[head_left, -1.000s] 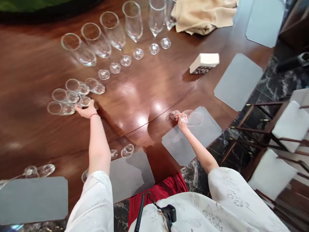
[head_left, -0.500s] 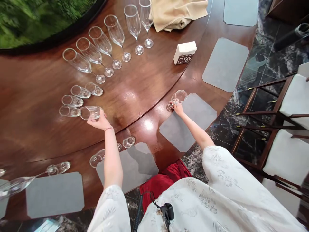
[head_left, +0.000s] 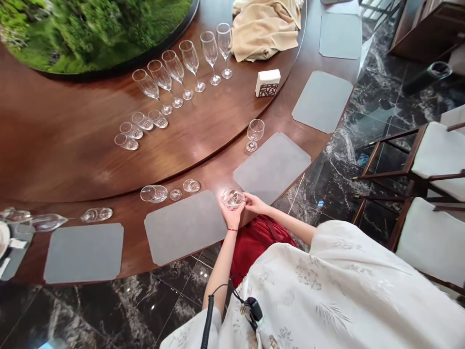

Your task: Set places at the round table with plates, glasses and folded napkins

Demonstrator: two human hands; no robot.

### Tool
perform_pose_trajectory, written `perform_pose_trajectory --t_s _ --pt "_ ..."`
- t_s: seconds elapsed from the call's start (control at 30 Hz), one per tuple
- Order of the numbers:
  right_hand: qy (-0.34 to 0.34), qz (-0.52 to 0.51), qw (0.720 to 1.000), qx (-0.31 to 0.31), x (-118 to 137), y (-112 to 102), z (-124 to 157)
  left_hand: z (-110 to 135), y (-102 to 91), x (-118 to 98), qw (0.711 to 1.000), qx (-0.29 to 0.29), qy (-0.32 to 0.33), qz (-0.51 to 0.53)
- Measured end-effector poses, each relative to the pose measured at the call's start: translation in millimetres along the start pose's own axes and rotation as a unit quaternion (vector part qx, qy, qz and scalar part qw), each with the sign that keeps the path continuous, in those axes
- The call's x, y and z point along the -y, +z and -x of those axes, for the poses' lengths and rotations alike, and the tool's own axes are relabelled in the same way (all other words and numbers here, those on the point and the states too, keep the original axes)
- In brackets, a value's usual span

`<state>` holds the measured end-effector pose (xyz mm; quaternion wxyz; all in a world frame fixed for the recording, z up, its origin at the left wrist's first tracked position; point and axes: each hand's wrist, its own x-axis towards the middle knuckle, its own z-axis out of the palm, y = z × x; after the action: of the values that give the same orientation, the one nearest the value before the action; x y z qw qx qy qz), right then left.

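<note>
Gripping a clear glass (head_left: 233, 198) in both closed hands, left hand (head_left: 231, 214) curling beneath the bowl, right hand (head_left: 255, 203) wrapping around its side, holding it over the rim of a dark wooden table (head_left: 109, 254), just between two grey placemats (head_left: 184, 227). Standing near the farther mat, one upright wine glass (head_left: 255, 131); lying along the nearer mat's far edge, tipped-over glasses (head_left: 154, 193).

The left hand (head_left: 229, 213), a red string bracelet (head_left: 232, 230) at its wrist, and the right hand (head_left: 255, 203) cupped a clear wine glass (head_left: 232, 198) — low between two rounded grey placemats (head_left: 185, 227) on a polished dark-wood round table (head_left: 109, 247) — with an upright stemmed glass (head_left: 255, 133) standing nearby.
</note>
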<state>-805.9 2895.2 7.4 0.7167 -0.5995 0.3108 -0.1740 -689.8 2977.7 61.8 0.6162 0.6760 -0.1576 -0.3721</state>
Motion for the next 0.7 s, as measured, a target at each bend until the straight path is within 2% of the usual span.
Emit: perform_pose_trajectory --t_s 0.07,0.13,0.23,0.3,0.4,0.57,0.63,0.7 --pt "0.012 -0.013 1.0 0.016 3 -2 25 21 9.7 8 1.0 -0.016 -0.012 0.007" --pt "0.008 -0.008 1.0 0.014 9 -15 39 38 21.2 12 0.999 -0.03 -0.023 -0.002" --pt "-0.005 0.004 0.999 0.034 20 -49 44 51 42.8 12 0.998 -0.032 -0.041 -0.04" --pt "0.018 -0.003 0.998 0.067 25 -76 42 49 59.8 9 0.997 -0.014 -0.051 -0.061" --pt "0.047 0.001 0.995 0.088 30 -121 29 29 91.0 4 0.995 0.026 -0.06 -0.074" --pt "0.019 0.058 0.996 0.058 43 -207 -15 -32 161.1 -8 0.993 0.086 -0.043 -0.071" --pt "0.012 0.089 0.995 0.051 51 -245 -38 -51 186.8 -13 0.995 0.078 -0.009 -0.066" --pt "0.021 0.12 0.992 0.041 59 -283 -63 -61 203.9 -18 0.998 0.025 0.038 -0.05"
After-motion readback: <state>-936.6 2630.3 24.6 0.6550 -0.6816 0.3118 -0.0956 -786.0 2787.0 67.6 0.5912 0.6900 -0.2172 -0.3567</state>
